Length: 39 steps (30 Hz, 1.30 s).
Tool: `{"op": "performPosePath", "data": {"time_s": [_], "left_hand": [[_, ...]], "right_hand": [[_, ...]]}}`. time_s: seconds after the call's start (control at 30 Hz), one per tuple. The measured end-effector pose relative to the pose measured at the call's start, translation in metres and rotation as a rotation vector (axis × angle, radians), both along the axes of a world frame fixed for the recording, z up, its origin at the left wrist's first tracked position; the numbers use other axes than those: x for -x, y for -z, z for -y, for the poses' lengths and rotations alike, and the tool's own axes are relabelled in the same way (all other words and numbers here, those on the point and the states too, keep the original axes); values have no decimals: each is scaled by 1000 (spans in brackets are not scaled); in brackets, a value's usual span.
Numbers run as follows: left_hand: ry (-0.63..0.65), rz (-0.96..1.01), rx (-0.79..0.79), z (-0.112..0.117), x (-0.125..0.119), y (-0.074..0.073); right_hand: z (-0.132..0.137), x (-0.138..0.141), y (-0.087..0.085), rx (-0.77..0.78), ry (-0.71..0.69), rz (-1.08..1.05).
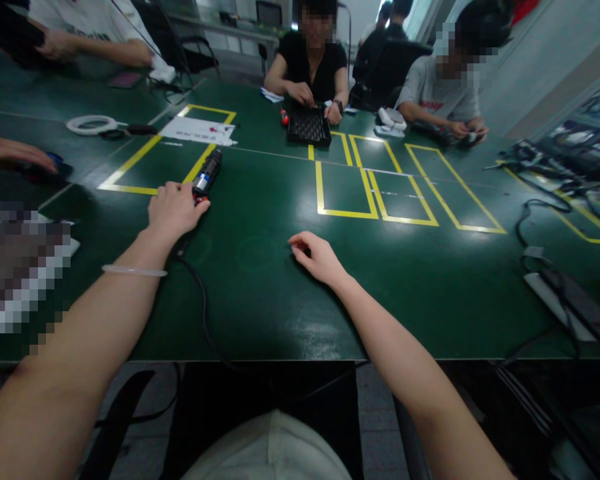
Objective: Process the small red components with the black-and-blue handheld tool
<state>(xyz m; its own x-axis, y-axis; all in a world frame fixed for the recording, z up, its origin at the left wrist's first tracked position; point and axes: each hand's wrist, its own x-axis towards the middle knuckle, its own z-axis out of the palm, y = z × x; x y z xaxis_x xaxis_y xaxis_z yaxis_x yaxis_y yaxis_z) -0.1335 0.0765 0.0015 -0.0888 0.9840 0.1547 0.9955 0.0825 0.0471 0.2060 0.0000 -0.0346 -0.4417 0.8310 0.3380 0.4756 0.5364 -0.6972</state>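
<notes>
My left hand [174, 208] reaches forward over the green tabletop, its fingers closed around the near end of a black cylindrical corded tool [209, 171]. The tool lies with its far end pointing away and carries a blue and white label. A bit of red shows by my thumb; the rest of that end is hidden under my hand. From below it, a black cord [203, 307] runs to the table's front edge. My right hand [320, 257] is at the middle of the table, thumb and fingers curled together in a loop, with nothing seen between them.
Yellow tape rectangles [347, 215] mark the table. A white sheet [197, 131] and a white ring-shaped object [93, 125] lie ahead left. Across the table, a person handles a black tray [309, 127]. Cables [523, 227] lie on the right; another person's hand [17, 152] is at left.
</notes>
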Motion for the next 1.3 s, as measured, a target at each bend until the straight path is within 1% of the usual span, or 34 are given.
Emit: {"op": "performPosePath", "data": {"time_s": [0.13, 0.27, 0.37, 0.47, 0.57, 0.8, 1.07, 1.3], "left_hand": [[-46, 21, -3, -6, 18, 0], [-72, 25, 6, -10, 25, 1], [-49, 23, -60, -7, 24, 3], [7, 23, -145, -4, 21, 4], [27, 25, -177, -3, 20, 4], [20, -3, -166, -4, 19, 5], [0, -39, -155, -1, 14, 2], [-56, -31, -135, -2, 15, 1]], "right_hand": [[0, 0, 0, 8, 8, 3], [0, 0, -1, 11, 10, -4], [0, 0, 0, 20, 3, -19], [0, 0, 0, 17, 2, -30], [-1, 0, 1, 18, 0, -35], [-1, 1, 2, 16, 2, -31], [0, 0, 0, 30, 5, -28], [-1, 1, 1, 25, 2, -21]]}}
